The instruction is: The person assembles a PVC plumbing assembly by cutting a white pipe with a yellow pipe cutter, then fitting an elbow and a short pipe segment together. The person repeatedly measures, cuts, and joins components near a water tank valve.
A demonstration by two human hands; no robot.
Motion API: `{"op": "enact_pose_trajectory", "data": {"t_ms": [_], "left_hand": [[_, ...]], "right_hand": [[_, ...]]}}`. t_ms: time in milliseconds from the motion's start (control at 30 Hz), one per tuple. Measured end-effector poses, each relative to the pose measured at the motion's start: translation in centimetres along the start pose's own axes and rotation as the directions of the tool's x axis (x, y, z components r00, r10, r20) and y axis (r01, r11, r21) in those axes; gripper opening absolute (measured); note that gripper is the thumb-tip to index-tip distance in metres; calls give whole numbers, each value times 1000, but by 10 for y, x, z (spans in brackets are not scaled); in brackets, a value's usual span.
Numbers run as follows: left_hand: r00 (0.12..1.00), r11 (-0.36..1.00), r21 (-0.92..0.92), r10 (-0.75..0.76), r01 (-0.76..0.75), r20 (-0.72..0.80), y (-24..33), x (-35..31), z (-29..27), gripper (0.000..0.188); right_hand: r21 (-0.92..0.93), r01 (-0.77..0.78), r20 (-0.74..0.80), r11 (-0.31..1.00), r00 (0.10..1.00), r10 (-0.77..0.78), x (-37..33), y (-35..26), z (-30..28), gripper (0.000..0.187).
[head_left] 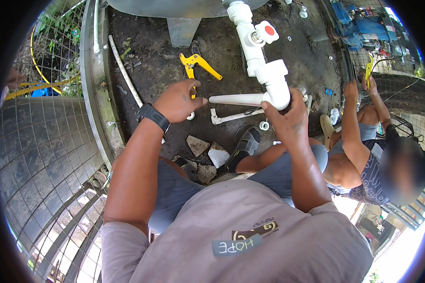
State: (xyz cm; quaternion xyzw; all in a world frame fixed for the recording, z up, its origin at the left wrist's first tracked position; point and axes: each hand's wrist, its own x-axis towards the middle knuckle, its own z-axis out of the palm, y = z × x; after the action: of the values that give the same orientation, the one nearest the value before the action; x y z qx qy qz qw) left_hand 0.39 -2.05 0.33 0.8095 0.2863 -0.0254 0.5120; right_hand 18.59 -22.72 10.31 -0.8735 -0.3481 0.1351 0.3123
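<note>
Left hand (180,101) hides part of yellow cutter (190,61); co-worker's head (403,170) blurred

A washed mauve-grey T-shirt (288,254) fills 6 o'clock, its chest print (241,244) of dark-brown and slate-blue blocks with pale lettering sitting towards 5. Its short sleeves lie at 7 and 4. A chunky black wristwatch (154,117) rings the left wrist, near 10. Below: blue-grey shorts (172,193) and dark-grey shoes (248,141) with yellow-green trim.
</note>
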Motion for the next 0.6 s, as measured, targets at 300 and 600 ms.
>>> {"op": "enact_pose_trajectory", "data": {"t_ms": [300,600], "left_hand": [[941,997,-80,-49,24,-335,-10,-12,-18,38],[934,994,-95,-88,59,-345,-14,-21,-19,46]], "right_hand": [[-22,112,47,994,993,-110,18,-7,1,42],[33,55,77,998,995,-58,25,-4,4,45]]}}
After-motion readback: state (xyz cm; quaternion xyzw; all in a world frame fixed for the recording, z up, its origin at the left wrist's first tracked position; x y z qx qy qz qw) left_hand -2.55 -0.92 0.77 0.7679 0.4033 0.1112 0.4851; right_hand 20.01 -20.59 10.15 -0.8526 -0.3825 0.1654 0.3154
